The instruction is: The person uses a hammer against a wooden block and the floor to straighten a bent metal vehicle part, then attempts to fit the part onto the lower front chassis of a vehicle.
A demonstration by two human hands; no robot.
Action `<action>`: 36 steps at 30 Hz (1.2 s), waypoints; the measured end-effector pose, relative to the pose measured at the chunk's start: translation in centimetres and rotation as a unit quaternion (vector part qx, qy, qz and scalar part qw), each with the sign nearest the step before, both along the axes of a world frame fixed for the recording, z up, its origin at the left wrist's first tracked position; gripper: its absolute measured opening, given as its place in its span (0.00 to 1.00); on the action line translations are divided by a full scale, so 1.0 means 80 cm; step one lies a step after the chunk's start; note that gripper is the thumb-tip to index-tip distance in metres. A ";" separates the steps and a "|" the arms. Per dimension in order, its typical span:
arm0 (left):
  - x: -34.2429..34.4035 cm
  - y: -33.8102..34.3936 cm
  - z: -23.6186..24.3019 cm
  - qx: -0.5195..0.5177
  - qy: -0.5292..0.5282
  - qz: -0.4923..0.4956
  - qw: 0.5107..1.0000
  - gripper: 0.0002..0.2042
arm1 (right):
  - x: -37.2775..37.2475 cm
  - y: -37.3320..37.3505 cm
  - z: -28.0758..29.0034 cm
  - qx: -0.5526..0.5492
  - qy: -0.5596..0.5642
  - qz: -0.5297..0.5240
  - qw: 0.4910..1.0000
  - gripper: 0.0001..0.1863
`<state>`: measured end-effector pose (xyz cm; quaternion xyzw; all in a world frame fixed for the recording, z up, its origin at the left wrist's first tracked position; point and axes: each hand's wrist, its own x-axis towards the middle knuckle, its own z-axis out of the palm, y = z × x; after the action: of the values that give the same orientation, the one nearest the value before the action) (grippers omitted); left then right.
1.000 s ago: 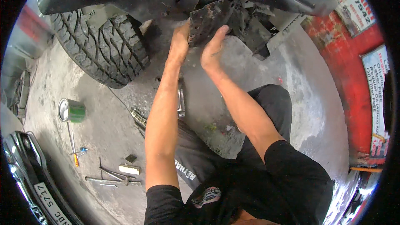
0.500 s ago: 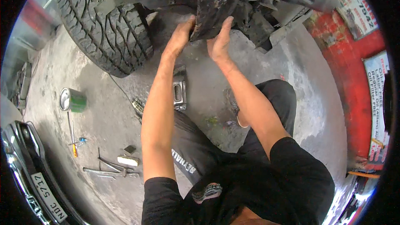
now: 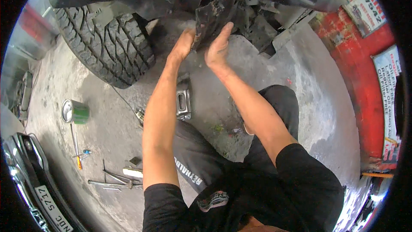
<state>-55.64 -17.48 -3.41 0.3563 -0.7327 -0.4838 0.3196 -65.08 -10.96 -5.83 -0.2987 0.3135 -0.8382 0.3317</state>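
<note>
A dirty, bent black panel (image 3: 213,17) hangs down under the vehicle's black body edge, right of a chunky tyre. At its left edge is my left hand (image 3: 184,45), closed on the lower corner with some fingers hidden behind it. My right hand (image 3: 218,48) lies alongside the panel's lower right side, fingers stretched out and pointing up. Whether that palm touches the panel is hard to tell.
The treaded tyre (image 3: 107,45) stands close to my left hand. A metal bracket (image 3: 183,103) lies on the floor below my hands. Leftward are a green can (image 3: 78,112), a screwdriver (image 3: 79,162) and several metal tools (image 3: 116,180). A detached bumper (image 3: 32,167) lies far left.
Both hands have come slightly lower and left in the view. The right hand has slid down along the panel, its fingers straighter. The whole scene has shifted a little as my head moved.
</note>
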 end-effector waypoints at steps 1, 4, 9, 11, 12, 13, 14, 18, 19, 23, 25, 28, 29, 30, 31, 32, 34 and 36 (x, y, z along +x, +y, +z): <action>0.001 0.000 -0.002 -0.013 0.013 -0.001 1.000 0.20 | 0.005 0.000 0.004 0.008 0.032 -0.052 0.998 0.43; -0.002 0.000 -0.003 -0.036 0.022 -0.012 0.999 0.20 | 0.006 0.000 0.007 -0.021 -0.079 0.020 0.996 0.43; 0.002 0.006 0.011 0.061 0.005 -0.039 0.997 0.23 | -0.002 0.005 0.004 -0.014 -0.071 0.046 0.996 0.42; 0.004 0.012 0.012 0.065 0.003 -0.038 0.997 0.26 | -0.002 0.006 0.005 -0.013 -0.079 0.063 0.995 0.41; 0.003 0.014 0.015 0.066 0.002 -0.040 0.997 0.26 | -0.005 0.004 0.003 -0.027 -0.059 0.051 0.997 0.41; 0.001 0.016 0.018 0.092 0.002 -0.035 0.995 0.27 | -0.007 0.001 0.001 -0.040 -0.038 0.038 0.998 0.40; 0.003 0.017 0.019 0.119 0.002 -0.029 0.993 0.27 | -0.008 -0.004 0.000 -0.039 -0.039 0.039 0.998 0.40; 0.009 0.006 0.008 0.018 -0.048 -0.050 0.997 0.26 | -0.004 -0.011 -0.001 -0.053 -0.041 0.027 0.997 0.40; 0.009 0.008 0.006 0.016 -0.029 -0.047 0.998 0.25 | -0.002 -0.010 0.000 -0.060 -0.037 0.025 0.997 0.40; 0.006 0.016 0.009 -0.002 -0.014 -0.027 1.000 0.25 | -0.005 -0.009 0.003 -0.060 -0.076 0.047 0.994 0.40; 0.008 0.006 -0.001 0.007 -0.007 -0.017 1.000 0.26 | 0.003 -0.004 0.012 -0.063 -0.112 0.087 0.988 0.38; 0.002 0.008 0.000 0.021 0.010 -0.006 1.000 0.29 | -0.007 -0.006 0.005 -0.100 -0.087 0.091 0.987 0.36; 0.001 0.011 0.000 0.026 0.016 0.005 1.000 0.30 | -0.007 -0.007 0.005 -0.099 -0.088 0.091 0.987 0.36; 0.001 0.013 -0.001 0.027 0.016 0.005 0.999 0.30 | -0.008 -0.007 0.005 -0.098 -0.087 0.087 0.988 0.36; 0.001 0.015 0.000 0.025 0.027 0.014 0.999 0.30 | -0.008 -0.008 0.005 -0.097 -0.086 0.084 0.988 0.36; 0.003 0.015 0.000 0.022 0.037 0.025 0.999 0.30 | -0.004 -0.006 0.012 -0.096 -0.086 0.086 0.988 0.36; 0.008 0.006 -0.006 0.030 0.018 0.024 0.999 0.29 | 0.009 0.002 0.027 -0.079 -0.114 0.082 0.987 0.33; 0.003 0.010 -0.001 0.039 0.003 0.015 0.999 0.29 | 0.001 0.000 0.022 -0.082 -0.111 0.071 0.988 0.33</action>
<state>-55.43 -16.68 -3.51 0.3783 -0.7070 -0.5080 0.3146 -64.97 -10.99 -4.05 -0.2516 0.1832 -0.8631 0.3977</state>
